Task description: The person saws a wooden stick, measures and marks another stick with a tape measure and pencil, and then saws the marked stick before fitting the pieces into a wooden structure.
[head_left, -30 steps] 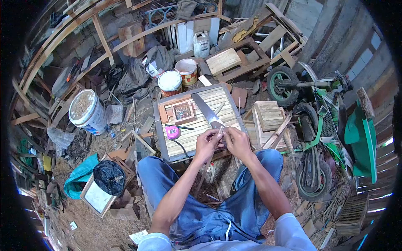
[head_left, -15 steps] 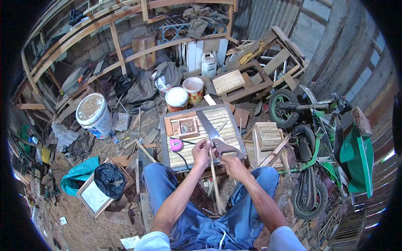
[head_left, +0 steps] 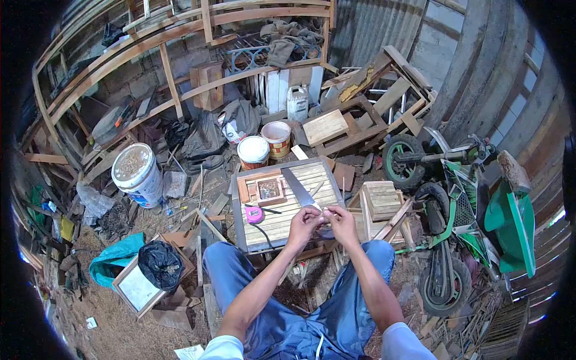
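Note:
My left hand [head_left: 306, 227] and my right hand [head_left: 341, 224] meet over the front right of the slatted table [head_left: 270, 231], fingers closed in a pinch. Between the fingertips shows a small pale end; it appears to be the tip of a thin wooden stick [head_left: 285, 274], which slants down behind my left wrist. A handsaw [head_left: 297, 187] lies on the slats, its handle mostly hidden by my hands. Left of it sit a pink tape measure [head_left: 254, 215], a black pencil-like rod [head_left: 271, 210] and a small wooden box [head_left: 269, 189] with small bits inside.
Two paint buckets, one white-lidded [head_left: 253, 151] and one open [head_left: 276, 138], stand behind the table. A larger bucket [head_left: 137, 174] is at left. A wooden stool-like piece [head_left: 380, 201], a green motorbike [head_left: 453, 225] and a green wheelbarrow [head_left: 510, 234] crowd the right side.
My right hand has left the saw handle's side and come up against my left hand. The stick's lower end has swung to the left. The saw's blade stays on the table.

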`<act>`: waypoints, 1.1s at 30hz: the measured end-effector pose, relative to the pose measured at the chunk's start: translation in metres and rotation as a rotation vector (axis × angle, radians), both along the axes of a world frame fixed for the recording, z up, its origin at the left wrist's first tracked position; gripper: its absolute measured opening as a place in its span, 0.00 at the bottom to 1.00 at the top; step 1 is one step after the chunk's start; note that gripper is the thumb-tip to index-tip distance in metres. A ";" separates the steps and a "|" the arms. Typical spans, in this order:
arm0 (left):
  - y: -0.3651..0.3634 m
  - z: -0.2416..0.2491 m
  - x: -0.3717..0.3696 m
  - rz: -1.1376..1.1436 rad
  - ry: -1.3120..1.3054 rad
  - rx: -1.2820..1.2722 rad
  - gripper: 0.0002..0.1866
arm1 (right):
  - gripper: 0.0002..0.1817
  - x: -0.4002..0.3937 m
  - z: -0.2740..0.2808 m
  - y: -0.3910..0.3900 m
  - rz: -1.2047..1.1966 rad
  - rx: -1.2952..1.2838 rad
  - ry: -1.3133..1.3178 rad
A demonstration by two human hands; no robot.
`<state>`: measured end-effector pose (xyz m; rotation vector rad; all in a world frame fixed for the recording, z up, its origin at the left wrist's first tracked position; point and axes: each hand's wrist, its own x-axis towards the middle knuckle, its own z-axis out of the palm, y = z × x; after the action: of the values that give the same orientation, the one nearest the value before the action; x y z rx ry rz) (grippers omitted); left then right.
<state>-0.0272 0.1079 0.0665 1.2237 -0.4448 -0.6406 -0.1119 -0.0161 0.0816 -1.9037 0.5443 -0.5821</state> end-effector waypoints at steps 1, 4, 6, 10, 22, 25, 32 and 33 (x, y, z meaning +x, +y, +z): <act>0.000 -0.006 0.002 -0.012 -0.060 0.030 0.11 | 0.15 0.000 -0.002 -0.003 -0.007 0.005 -0.007; 0.004 -0.024 0.008 -0.057 -0.224 0.143 0.12 | 0.11 0.002 -0.007 -0.012 -0.089 0.070 -0.127; 0.011 -0.035 0.010 -0.105 -0.312 0.256 0.12 | 0.11 0.005 -0.006 -0.021 -0.145 0.130 -0.255; 0.024 -0.048 0.008 -0.100 -0.493 0.304 0.15 | 0.11 -0.005 -0.001 -0.036 -0.318 0.185 -0.258; 0.091 -0.015 0.058 0.135 -1.195 0.541 0.11 | 0.10 0.004 -0.054 -0.056 -0.357 0.134 0.042; 0.109 -0.019 0.069 0.054 -1.094 0.628 0.10 | 0.10 0.015 -0.062 -0.043 -0.310 0.048 0.103; 0.121 -0.040 0.076 0.078 -1.097 0.703 0.11 | 0.07 0.018 -0.044 -0.024 -0.235 -0.141 0.321; 0.121 -0.041 0.077 0.099 -1.114 0.670 0.12 | 0.07 0.019 -0.043 -0.023 -0.248 -0.185 0.337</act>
<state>0.0502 0.2289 0.0257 2.1974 -1.1321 0.0739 -0.0929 -0.0392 0.0390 -2.1417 0.9830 -0.4823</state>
